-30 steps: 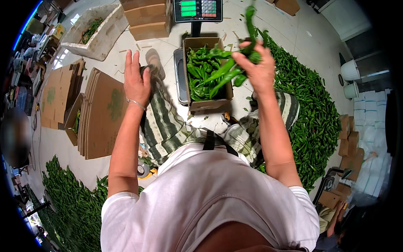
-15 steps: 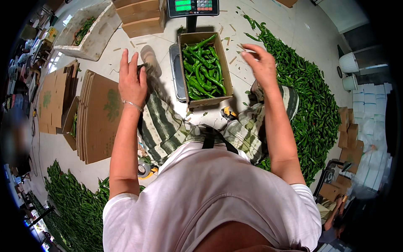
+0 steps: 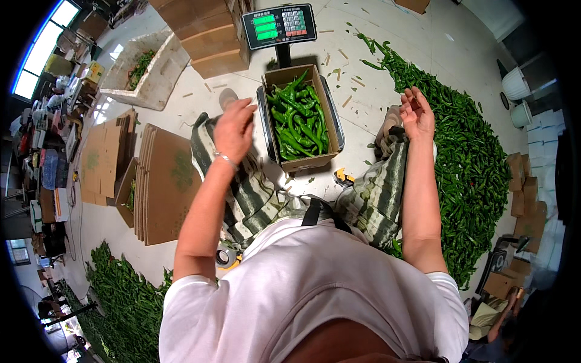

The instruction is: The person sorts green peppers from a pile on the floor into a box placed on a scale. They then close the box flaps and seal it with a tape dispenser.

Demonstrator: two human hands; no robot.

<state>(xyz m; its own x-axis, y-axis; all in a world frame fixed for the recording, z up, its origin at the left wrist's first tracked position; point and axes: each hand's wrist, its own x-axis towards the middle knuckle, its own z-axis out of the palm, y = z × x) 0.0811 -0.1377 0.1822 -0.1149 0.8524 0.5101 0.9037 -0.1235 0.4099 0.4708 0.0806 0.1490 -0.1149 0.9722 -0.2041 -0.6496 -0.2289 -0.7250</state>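
An open cardboard box (image 3: 310,162) full of long green peppers (image 3: 301,118) stands on the platform of a digital scale (image 3: 266,142) between my knees. My left hand (image 3: 235,130) hovers above my left thigh, just left of the box; it is empty, fingers stretched toward the box. Over by my right knee, my right hand (image 3: 417,114) is raised with the palm turned up and the fingers loosely bent apart, holding nothing. Beyond it spreads a big heap of green peppers (image 3: 466,181) on the floor. Lit green figures show on the scale's display (image 3: 278,24).
Flattened cardboard boxes (image 3: 166,187) lean at my left, near a white foam crate (image 3: 142,97). Stacked cartons (image 3: 221,57) stand left of the display. Another pepper heap (image 3: 124,296) lies at lower left. A tape dispenser (image 3: 227,257) is beside my left leg; a yellow-black tool (image 3: 343,176) lies before the box.
My left hand has moved rightward and lower, closer to the box. My right hand has drawn away from the box to the right and turned palm up. The whole view has shifted slightly.
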